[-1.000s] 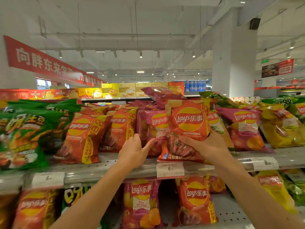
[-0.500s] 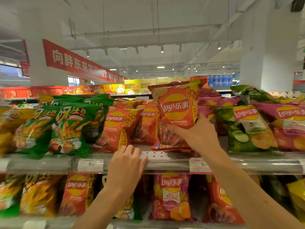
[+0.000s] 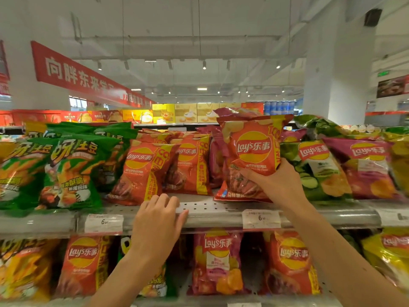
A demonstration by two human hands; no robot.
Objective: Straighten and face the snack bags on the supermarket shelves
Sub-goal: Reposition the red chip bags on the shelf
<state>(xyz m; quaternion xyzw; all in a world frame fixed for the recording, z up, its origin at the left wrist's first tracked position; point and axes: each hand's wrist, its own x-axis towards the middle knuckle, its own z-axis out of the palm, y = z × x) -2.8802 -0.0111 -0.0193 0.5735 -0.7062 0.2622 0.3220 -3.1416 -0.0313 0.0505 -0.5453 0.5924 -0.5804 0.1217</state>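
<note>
The right hand (image 3: 277, 185) holds a red Lay's bag (image 3: 250, 156) upright, thumb on its front and fingers curled behind, with the bottom edge of the bag touching the upper shelf (image 3: 212, 209). One second ago the left hand (image 3: 158, 220) was up among the bags; now it has come down and rests on the front edge of the shelf, fingers bent and close together, holding nothing. The held bag has also moved a little: it stood higher half a second ago and now sits lower, near the other red Lay's bags (image 3: 155, 171) on its left. I judge that this bag is almost faced, and that the leaning red bags are the next work.
</note>
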